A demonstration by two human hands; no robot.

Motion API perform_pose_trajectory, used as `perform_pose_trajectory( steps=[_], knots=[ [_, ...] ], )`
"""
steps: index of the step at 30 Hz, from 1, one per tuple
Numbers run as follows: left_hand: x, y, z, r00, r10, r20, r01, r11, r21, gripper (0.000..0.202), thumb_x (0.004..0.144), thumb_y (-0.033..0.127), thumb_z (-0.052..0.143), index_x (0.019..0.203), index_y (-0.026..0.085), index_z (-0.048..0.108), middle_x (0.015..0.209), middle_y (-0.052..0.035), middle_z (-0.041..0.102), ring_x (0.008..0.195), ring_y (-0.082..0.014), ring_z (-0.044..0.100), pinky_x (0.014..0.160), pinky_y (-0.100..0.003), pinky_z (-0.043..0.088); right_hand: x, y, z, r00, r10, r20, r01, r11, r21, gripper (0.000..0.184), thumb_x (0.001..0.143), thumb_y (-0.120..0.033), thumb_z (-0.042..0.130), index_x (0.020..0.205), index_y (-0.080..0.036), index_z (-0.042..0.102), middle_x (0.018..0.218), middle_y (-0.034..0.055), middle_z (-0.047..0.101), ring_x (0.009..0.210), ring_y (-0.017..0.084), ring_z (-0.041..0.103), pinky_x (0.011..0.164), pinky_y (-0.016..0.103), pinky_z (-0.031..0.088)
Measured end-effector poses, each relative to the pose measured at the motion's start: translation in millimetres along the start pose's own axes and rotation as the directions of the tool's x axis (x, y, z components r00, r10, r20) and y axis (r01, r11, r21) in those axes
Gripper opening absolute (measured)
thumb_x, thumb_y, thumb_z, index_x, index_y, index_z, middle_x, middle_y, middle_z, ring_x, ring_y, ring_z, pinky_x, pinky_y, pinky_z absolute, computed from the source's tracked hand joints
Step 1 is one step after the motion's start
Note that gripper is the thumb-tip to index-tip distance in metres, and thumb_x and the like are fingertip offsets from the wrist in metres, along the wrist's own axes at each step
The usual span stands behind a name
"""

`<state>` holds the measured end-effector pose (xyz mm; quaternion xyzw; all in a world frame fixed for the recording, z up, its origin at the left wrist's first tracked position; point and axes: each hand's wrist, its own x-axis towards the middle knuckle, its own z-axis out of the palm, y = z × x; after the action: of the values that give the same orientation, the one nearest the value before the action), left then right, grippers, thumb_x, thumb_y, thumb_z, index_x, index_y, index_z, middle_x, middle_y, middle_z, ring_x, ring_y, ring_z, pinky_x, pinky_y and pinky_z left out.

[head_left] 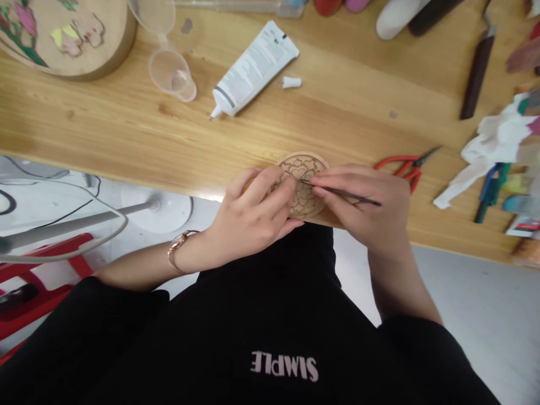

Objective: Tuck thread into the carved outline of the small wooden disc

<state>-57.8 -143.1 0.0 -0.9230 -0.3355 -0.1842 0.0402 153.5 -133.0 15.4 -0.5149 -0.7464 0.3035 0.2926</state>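
A round wooden disc (pixel 304 169) with a cut-out heart and flower pattern lies at the near edge of the wooden table (pixel 126 135). My left hand (pixel 255 216) grips the disc's left side, fingers spread over it. My right hand (pixel 367 205) pinches a thin dark needle tool (pixel 343 194) whose tip touches the pattern near the disc's middle. A watch sits on my left wrist.
A white glue tube (pixel 254 68) lies uncapped, its cap (pixel 291 82) beside it. Clear plastic cups (pixel 171 70) and a large decorated wooden round (pixel 63 36) sit at the far left. Red-handled scissors (pixel 403 166), crumpled paper (pixel 495 140) and a dark-handled knife (pixel 476 73) lie right.
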Motion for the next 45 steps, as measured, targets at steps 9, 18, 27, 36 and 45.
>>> perform_pose_trajectory(
  steps=[9, 18, 27, 36, 45],
  knots=[
    [-4, 0, 0.9, 0.997, -0.022, 0.067, 0.031, 0.990, -0.141, 0.032, 0.096, 0.040, 0.053, 0.108, 0.015, 0.070, 0.122, -0.0094, 0.067, 0.116, -0.0294, 0.059, 0.094, -0.044, 0.045, -3, 1, 3, 0.998, 0.042, -0.047, -0.042, 0.999, 0.000, 0.014, 0.088, -0.025, 0.065, 0.093, -0.029, 0.077, 0.094, -0.0002, 0.078, 0.086, 0.019, 0.073, 0.080, 0.037, 0.061],
    [-2, 0, 0.4, 1.000, 0.001, 0.031, 0.001, 0.997, -0.079, 0.033, 0.097, 0.041, 0.053, 0.104, 0.014, 0.071, 0.119, -0.0078, 0.069, 0.113, -0.0281, 0.061, 0.090, -0.041, 0.045, -8, -3, 10, 0.982, 0.130, -0.138, -0.133, 0.991, -0.015, 0.010, 0.087, -0.028, 0.067, 0.090, -0.029, 0.077, 0.092, 0.0013, 0.078, 0.086, 0.020, 0.074, 0.080, 0.038, 0.061],
    [-1, 0, -1.1, 0.999, 0.007, 0.048, -0.009, 0.999, 0.046, 0.038, 0.098, 0.046, 0.050, 0.103, 0.015, 0.072, 0.119, -0.0034, 0.070, 0.109, -0.0271, 0.063, 0.088, -0.040, 0.046, -9, -8, 12, 0.978, 0.137, -0.155, -0.145, 0.989, -0.036, 0.011, 0.087, -0.027, 0.066, 0.089, -0.028, 0.076, 0.092, 0.0016, 0.078, 0.084, 0.021, 0.074, 0.078, 0.038, 0.061],
    [1, 1, -1.8, 1.000, -0.001, 0.016, 0.000, 1.000, 0.027, 0.039, 0.098, 0.046, 0.050, 0.102, 0.013, 0.072, 0.118, -0.0037, 0.071, 0.106, -0.0264, 0.064, 0.088, -0.039, 0.046, -9, -6, 9, 0.992, 0.041, -0.121, -0.042, 0.999, -0.004, 0.013, 0.087, -0.021, 0.066, 0.091, -0.027, 0.076, 0.092, 0.0003, 0.078, 0.085, 0.018, 0.073, 0.078, 0.034, 0.060],
    [-1, 1, -0.6, 1.000, -0.004, 0.023, 0.005, 0.999, -0.031, 0.037, 0.097, 0.043, 0.053, 0.102, 0.011, 0.071, 0.118, -0.0083, 0.069, 0.110, -0.0271, 0.061, 0.089, -0.039, 0.045, -6, -5, 11, 0.994, 0.038, -0.106, -0.038, 0.999, 0.000, 0.014, 0.086, -0.017, 0.066, 0.092, -0.026, 0.076, 0.093, -0.0005, 0.078, 0.087, 0.017, 0.073, 0.081, 0.032, 0.060]
  ],
)
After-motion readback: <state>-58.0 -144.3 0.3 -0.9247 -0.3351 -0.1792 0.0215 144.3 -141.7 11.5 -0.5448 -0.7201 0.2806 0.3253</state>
